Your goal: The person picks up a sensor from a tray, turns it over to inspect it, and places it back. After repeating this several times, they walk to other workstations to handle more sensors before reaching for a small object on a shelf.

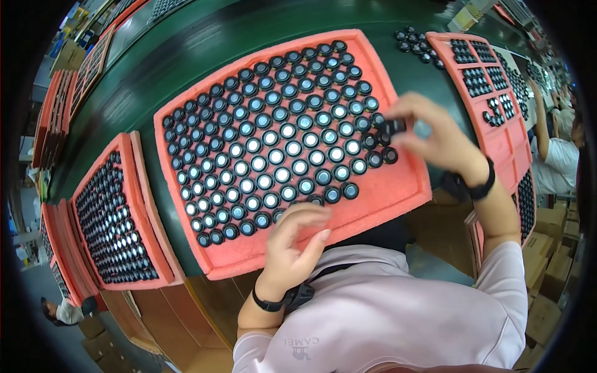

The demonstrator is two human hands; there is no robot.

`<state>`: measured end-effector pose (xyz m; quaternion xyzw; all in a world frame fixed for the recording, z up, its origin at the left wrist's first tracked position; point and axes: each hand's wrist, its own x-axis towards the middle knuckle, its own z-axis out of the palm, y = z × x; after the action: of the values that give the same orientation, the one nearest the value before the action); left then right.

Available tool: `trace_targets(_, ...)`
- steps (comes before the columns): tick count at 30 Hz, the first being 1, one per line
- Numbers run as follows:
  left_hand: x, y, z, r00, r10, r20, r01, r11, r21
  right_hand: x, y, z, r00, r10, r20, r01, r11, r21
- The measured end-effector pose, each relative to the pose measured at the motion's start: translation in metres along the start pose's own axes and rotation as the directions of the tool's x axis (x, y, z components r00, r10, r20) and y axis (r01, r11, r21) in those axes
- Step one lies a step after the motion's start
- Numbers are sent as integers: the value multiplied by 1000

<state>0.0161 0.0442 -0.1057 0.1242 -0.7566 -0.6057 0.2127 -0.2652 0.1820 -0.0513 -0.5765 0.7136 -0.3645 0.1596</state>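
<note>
A pink foam tray lies in front of me, with rows of small round black parts on it, many showing shiny silver-blue tops. At the tray's right side my right hand pinches a black round part between thumb and fingers, just over the ends of the rows; motion blurs it, and I cannot tell if it is one part or more. Over the near edge my left hand hovers with thumb and fingers apart, holding nothing. Its fingers hide some parts in the nearest row.
Left of the tray stand more filled pink trays. On the green table, loose black parts lie at the far right, beside a divided pink tray. Cardboard boxes are stacked at right; another person sits beyond.
</note>
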Motion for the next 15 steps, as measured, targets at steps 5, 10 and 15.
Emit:
trace_targets(5,6,0,24,947,-288,140,311,718,-622,-26,-53,56,974,-225,41,220,971,92)
trace_targets(10,4,-3,17,932,-283,226,358,626,-693,-31,-54,103,973,-177,-149,196,972,126)
trace_targets(15,-4,-9,11,937,-290,197,342,628,-699,-32,-53,119,969,-167,-183,202,961,191)
